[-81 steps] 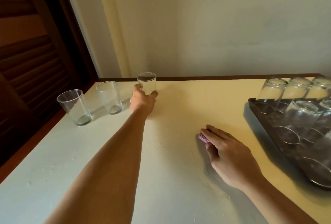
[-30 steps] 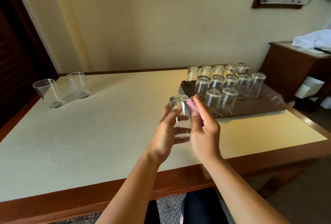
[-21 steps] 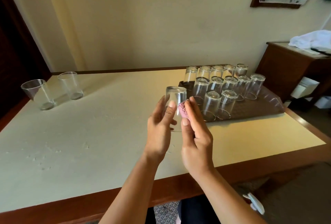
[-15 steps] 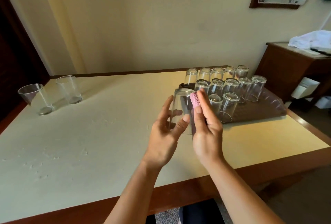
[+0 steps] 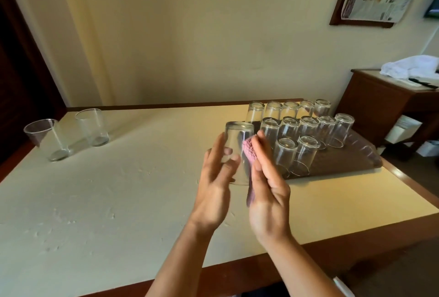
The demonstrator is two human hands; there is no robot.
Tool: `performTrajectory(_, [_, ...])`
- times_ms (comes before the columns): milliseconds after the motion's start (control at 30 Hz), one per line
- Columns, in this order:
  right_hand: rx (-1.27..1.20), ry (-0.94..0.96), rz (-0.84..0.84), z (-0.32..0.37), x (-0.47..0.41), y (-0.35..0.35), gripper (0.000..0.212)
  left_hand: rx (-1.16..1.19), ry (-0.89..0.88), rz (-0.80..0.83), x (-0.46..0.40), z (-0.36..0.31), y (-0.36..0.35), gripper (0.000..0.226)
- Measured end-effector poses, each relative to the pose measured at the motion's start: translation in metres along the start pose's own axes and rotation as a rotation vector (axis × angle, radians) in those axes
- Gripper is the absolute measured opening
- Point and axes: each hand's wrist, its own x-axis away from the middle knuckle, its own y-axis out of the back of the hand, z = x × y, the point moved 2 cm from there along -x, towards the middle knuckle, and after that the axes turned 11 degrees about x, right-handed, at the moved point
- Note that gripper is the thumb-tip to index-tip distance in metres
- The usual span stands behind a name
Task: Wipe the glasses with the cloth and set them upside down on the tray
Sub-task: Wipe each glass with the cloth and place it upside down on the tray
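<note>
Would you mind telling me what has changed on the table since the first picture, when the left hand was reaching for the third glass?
The left hand lifted that glass from the far left row and holds it inverted near the tray. The right hand picked up the pink cloth and presses it against the glass. The two upright glasses stayed put.

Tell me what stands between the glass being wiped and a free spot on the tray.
The held glass is at the tray's left end, where inverted glasses fill the near rows. The bare part lies at the right front, so those glasses stand in the straight path; passing along the near edge looks unobstructed.
</note>
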Motion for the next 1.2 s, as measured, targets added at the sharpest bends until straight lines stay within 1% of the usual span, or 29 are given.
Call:
performTrajectory(33, [0.006, 0.013, -0.015, -0.003, 0.0, 0.002, 0.045, 0.063, 0.059, 0.033, -0.001, -0.002, 0.002, 0.059])
performTrajectory(67, [-0.009, 0.013, -0.028, -0.004, -0.004, 0.005, 0.047, 0.116, 0.107, 0.078, -0.001, -0.005, 0.001, 0.053])
performTrajectory(100, [-0.009, 0.016, -0.045, -0.005, -0.011, 0.008, 0.047, 0.141, 0.123, 0.108, 0.001, -0.007, -0.001, 0.052])
performTrajectory(167, [0.029, 0.019, -0.074, 0.0, -0.025, 0.01, 0.045, 0.146, 0.073, 0.088, 0.004, -0.007, -0.007, 0.062])
performTrajectory(200, [0.032, 0.029, -0.061, 0.003, -0.028, 0.008, 0.044, 0.16, 0.044, 0.044, 0.003, -0.007, -0.008, 0.07])
performTrajectory(267, [0.008, 0.066, 0.018, 0.006, -0.018, 0.0, 0.044, 0.22, 0.038, -0.051, -0.001, -0.008, -0.005, 0.082])
performTrajectory(300, [0.036, 0.088, 0.051, 0.006, -0.009, -0.004, 0.044, 0.272, 0.058, -0.062, -0.003, -0.011, -0.003, 0.079])
performTrajectory(333, [0.086, 0.112, 0.062, 0.005, 0.0, -0.006, 0.045, 0.334, 0.084, -0.053, -0.005, -0.013, 0.0, 0.071])
performTrajectory(367, [0.131, 0.144, 0.073, 0.002, 0.006, -0.005, 0.045, 0.381, 0.112, -0.015, -0.005, -0.015, 0.003, 0.063])
performTrajectory(400, [0.135, 0.172, 0.079, 0.001, 0.005, -0.003, 0.044, 0.4, 0.138, 0.042, -0.004, -0.017, 0.004, 0.059])
performTrajectory(433, [0.115, 0.176, 0.081, 0.003, -0.001, 0.0, 0.044, 0.395, 0.15, 0.097, -0.002, -0.018, 0.003, 0.059])
performTrajectory(500, [0.148, 0.173, 0.059, 0.01, -0.022, 0.004, 0.045, 0.36, 0.12, 0.113, 0.004, -0.017, 0.0, 0.061])
performTrajectory(533, [0.186, 0.175, 0.049, 0.014, -0.03, 0.005, 0.045, 0.332, 0.076, 0.09, 0.005, -0.017, -0.003, 0.062])
performTrajectory(600, [0.188, 0.185, 0.09, 0.017, -0.031, 0.001, 0.045, 0.276, -0.005, 0.03, 0.004, -0.019, -0.007, 0.064])
performTrajectory(633, [0.174, 0.169, 0.125, 0.017, -0.023, -0.002, 0.046, 0.259, -0.023, 0.005, 0.002, -0.021, -0.006, 0.062])
performTrajectory(700, [0.168, 0.158, 0.109, 0.011, -0.005, -0.003, 0.05, 0.265, 0.005, -0.011, -0.003, -0.024, -0.001, 0.061])
performTrajectory(800, [0.045, 0.129, 0.062, 0.009, -0.01, 0.003, 0.051, 0.231, 0.058, 0.105, -0.001, -0.026, 0.0, 0.063])
performTrajectory(867, [0.034, 0.133, 0.033, 0.016, -0.028, 0.004, 0.047, 0.199, 0.012, 0.127, 0.004, -0.028, -0.007, 0.062])
performTrajectory(933, [0.039, 0.144, 0.044, 0.02, -0.037, 0.002, 0.044, 0.178, -0.067, 0.065, 0.003, -0.03, -0.013, 0.065])
performTrajectory(1000, [0.041, 0.132, 0.085, 0.019, -0.026, -0.004, 0.046, 0.181, -0.116, 0.0, -0.004, -0.031, -0.011, 0.065])
performTrajectory(1067, [0.074, 0.135, 0.075, 0.011, -0.011, -0.006, 0.047, 0.198, -0.071, -0.011, -0.008, -0.031, -0.006, 0.062])
performTrajectory(1133, [0.016, 0.125, 0.036, 0.009, -0.013, 0.0, 0.048, 0.193, -0.024, 0.022, -0.007, -0.031, -0.004, 0.058])
performTrajectory(1200, [-0.02, 0.1, 0.006, 0.013, -0.027, 0.004, 0.046, 0.163, -0.06, 0.046, -0.001, -0.03, -0.008, 0.061])
